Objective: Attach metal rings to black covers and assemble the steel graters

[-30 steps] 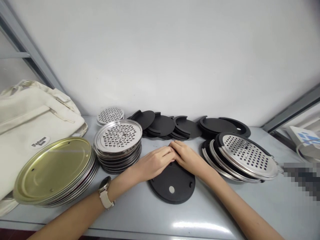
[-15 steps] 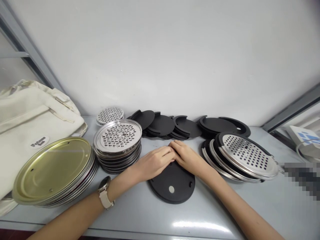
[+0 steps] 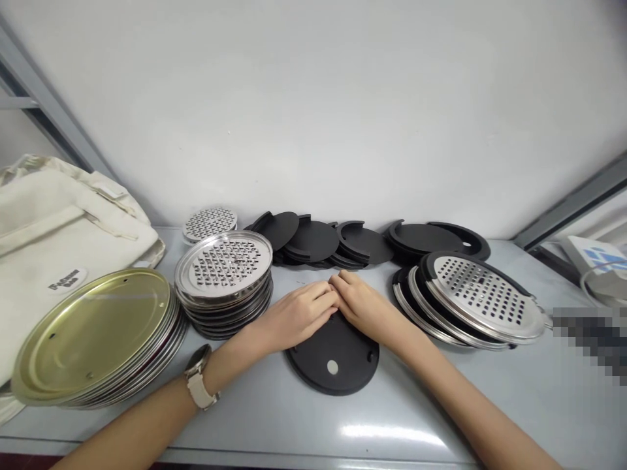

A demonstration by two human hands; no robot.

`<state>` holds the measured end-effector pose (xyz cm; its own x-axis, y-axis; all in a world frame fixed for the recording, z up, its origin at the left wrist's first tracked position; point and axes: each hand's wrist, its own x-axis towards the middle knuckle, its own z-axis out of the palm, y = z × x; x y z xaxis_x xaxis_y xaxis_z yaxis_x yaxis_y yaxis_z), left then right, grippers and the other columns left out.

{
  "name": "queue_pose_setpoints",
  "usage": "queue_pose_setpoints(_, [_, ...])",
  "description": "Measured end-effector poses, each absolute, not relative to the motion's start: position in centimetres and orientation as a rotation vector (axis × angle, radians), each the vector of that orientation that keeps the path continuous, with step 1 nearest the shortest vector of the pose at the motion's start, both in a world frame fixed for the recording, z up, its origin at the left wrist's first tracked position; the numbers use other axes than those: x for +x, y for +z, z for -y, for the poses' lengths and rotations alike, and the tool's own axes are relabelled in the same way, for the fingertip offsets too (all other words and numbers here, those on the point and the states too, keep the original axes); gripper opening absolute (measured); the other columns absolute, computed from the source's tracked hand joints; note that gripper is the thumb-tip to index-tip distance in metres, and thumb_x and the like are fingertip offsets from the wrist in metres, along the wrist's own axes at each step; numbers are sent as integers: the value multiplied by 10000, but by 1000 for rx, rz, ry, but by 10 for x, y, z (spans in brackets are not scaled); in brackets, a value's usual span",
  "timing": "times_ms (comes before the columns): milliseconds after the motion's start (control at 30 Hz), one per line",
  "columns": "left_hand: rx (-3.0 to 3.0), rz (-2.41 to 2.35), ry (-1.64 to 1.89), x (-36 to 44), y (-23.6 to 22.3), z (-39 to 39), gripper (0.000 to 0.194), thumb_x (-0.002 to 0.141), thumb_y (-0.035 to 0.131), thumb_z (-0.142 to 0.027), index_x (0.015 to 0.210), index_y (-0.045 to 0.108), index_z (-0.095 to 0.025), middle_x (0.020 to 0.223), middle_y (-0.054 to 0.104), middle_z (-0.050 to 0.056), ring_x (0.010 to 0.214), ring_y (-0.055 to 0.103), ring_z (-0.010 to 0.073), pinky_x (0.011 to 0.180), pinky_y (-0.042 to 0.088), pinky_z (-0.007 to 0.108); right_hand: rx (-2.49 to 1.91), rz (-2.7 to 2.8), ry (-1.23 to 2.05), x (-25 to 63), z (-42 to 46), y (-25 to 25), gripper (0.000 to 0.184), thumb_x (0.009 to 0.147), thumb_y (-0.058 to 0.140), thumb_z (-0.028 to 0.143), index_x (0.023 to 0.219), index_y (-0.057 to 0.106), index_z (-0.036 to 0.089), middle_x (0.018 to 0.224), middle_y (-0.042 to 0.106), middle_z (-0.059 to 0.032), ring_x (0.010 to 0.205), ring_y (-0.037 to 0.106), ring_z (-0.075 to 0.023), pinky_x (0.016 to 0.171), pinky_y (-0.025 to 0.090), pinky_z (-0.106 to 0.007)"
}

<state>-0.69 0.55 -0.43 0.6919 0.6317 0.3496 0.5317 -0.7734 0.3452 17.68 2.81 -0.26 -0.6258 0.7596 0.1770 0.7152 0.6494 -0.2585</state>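
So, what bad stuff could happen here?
The left hand and right hand cover the far part of a black, round, plastic-looking disc; either might get pinched. The tilted stack of silver, round metal graters could slide. The left forearm passes near a stacked gold, round metal tray; a bump might shift it.

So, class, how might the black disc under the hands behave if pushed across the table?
The black disc looks stiff: its visible rim holds an even curve. It seems to lie flat, so would probably slide rather than roll or tip. The table shows a bright glare, hinting at smoothness, so slipping seems likely.
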Motion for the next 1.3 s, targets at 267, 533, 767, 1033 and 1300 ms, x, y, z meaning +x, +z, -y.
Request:
queue_pose_setpoints(267, [2624, -947, 660, -7, -4, -6, 183, 983, 370, -179, 1018, 550, -177, 996, 542, 46, 935, 559, 163, 841, 471, 288, -1161, 2558, 222, 175, -31, -7, 222, 982, 341, 170, 803, 470, 184, 798, 495, -42, 723, 491, -179, 680, 421, -290])
queue_pose_setpoints(533, [2613, -924, 728, -7, -3, -5, 162, 978, 382, -178, 989, 543, -182, 981, 538, 41, 928, 555, 154, 861, 468, 279, -1161, 2468, 364, 177, -34, -6, 240, 993, 356, 224, 783, 468, 195, 778, 483, -22, 705, 494, -160, 675, 414, -271])
queue_pose_setpoints(767, [2677, -915, 715, -8, -1, -3, 204, 987, 343, -180, 1010, 545, -170, 959, 516, 49, 901, 538, 152, 836, 461, 268, -1133, 2428, 414, 177, -37, -7, 285, 1006, 330, 265, 764, 466, 201, 763, 486, -11, 693, 499, -151, 654, 400, -265])
queue_pose_setpoints(1033, [2710, -892, 763, -9, -2, -1, 228, 993, 338, -183, 1009, 564, -161, 956, 529, 59, 916, 539, 157, 830, 467, 263, -1127, 2432, 443, 177, -37, -7, 303, 1014, 316, 289, 759, 457, 204, 761, 490, -11, 701, 505, -151, 658, 402, -264])
queue_pose_setpoints(1300, [2635, -883, 789, -8, -2, -2, 217, 989, 375, -194, 984, 590, -164, 951, 563, 50, 927, 548, 155, 859, 463, 273, -1144, 2431, 458, 177, -36, -5, 309, 1014, 311, 304, 750, 442, 210, 755, 485, -11, 691, 503, -152, 654, 409, -266])
